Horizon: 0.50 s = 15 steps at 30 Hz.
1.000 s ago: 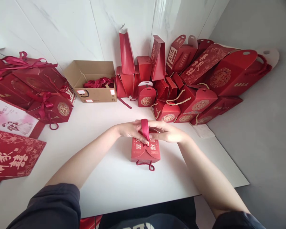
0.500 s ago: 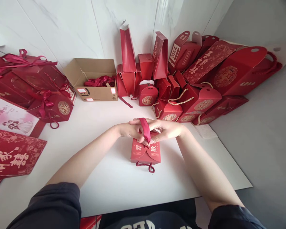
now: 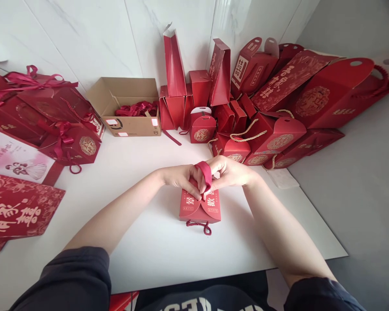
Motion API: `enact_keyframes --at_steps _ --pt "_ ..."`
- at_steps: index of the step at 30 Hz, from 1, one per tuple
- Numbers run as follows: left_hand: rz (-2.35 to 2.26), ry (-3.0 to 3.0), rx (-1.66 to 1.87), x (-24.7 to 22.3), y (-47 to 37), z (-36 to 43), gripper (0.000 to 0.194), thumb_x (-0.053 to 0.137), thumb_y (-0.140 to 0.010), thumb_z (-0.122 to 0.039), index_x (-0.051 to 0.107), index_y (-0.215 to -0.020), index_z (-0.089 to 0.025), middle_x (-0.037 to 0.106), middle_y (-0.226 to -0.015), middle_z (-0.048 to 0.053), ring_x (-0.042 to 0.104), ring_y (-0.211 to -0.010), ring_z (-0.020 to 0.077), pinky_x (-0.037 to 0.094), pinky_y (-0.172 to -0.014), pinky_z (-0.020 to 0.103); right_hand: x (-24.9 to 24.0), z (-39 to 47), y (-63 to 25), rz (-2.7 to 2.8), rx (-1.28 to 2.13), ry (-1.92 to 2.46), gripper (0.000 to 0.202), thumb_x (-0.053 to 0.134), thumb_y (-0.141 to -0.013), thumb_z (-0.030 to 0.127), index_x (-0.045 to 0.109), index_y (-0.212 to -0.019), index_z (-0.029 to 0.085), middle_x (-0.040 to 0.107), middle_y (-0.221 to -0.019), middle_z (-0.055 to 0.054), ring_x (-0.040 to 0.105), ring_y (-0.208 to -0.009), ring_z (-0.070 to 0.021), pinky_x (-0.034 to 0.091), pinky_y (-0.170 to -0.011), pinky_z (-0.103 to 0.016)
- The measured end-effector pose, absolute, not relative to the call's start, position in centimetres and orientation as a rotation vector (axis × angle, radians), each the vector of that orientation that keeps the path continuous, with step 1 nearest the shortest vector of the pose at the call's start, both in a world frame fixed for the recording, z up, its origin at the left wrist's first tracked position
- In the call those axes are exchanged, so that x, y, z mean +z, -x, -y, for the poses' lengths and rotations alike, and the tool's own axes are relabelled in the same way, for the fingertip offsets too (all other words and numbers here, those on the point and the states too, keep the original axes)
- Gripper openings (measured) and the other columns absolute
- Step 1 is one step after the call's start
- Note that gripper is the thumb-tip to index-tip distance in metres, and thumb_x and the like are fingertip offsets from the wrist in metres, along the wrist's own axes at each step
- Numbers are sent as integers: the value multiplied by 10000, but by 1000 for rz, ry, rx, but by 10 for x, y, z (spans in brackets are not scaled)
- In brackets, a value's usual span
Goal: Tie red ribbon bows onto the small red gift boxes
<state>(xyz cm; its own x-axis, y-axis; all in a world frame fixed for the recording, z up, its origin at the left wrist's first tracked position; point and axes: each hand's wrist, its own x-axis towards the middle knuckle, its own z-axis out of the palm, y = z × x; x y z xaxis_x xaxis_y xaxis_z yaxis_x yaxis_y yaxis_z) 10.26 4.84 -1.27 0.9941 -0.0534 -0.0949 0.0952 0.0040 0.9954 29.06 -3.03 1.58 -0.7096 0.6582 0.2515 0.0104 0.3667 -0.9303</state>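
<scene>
A small red gift box (image 3: pixel 199 211) with pale characters lies on the white table, its dark red cord handle hanging over the near side. Above its lid a loop of red ribbon (image 3: pixel 206 172) arches between my hands. My left hand (image 3: pixel 185 179) is at the left of the lid, fingers pressed together on the ribbon near the centre. On the right side my right hand (image 3: pixel 227 172) pinches the ribbon, its fingertips close to those of the left. The ribbon's lower part is hidden by the fingers.
A cardboard box (image 3: pixel 134 128) holding red ribbons stands at the back. Red gift boxes (image 3: pixel 280 140) are piled at the back right beside a grey wall. More beribboned boxes (image 3: pixel 71 144) and a flat red printed bag (image 3: pixel 22 207) are on the left.
The ribbon loop has shifted right and stands rounder above the lid. My right hand has risen slightly, and my left fingers have moved right, nearer the lid's centre.
</scene>
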Motion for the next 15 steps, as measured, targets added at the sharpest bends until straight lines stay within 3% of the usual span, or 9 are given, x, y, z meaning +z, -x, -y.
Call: enact_keyframes --at_steps 7,12,15 --pt "-98 -1808 17 14 -97 -46 142 843 -663 -254 758 -757 -190 719 -859 37 660 -900 186 502 -900 307 24 39 -292 1885 1452 656 132 780 -793 275 778 -888 184 734 -826 -38 671 -725 -142 565 -668 -275" --pt "-248 -2129 292 49 -88 -38 180 821 -687 -320 746 -808 -210 617 -1175 43 577 -1109 218 424 -1028 342 37 43 -293 1814 1281 692 173 811 -753 328 771 -854 193 716 -810 -29 660 -751 -159 577 -734 -330" --pt "-376 -2306 383 62 -84 -31 238 803 -705 -362 734 -885 -223 594 -1194 34 536 -1144 231 390 -1048 365 41 43 -292 1820 1128 717 159 802 -761 354 771 -828 213 695 -822 -25 636 -782 -162 570 -744 -337"
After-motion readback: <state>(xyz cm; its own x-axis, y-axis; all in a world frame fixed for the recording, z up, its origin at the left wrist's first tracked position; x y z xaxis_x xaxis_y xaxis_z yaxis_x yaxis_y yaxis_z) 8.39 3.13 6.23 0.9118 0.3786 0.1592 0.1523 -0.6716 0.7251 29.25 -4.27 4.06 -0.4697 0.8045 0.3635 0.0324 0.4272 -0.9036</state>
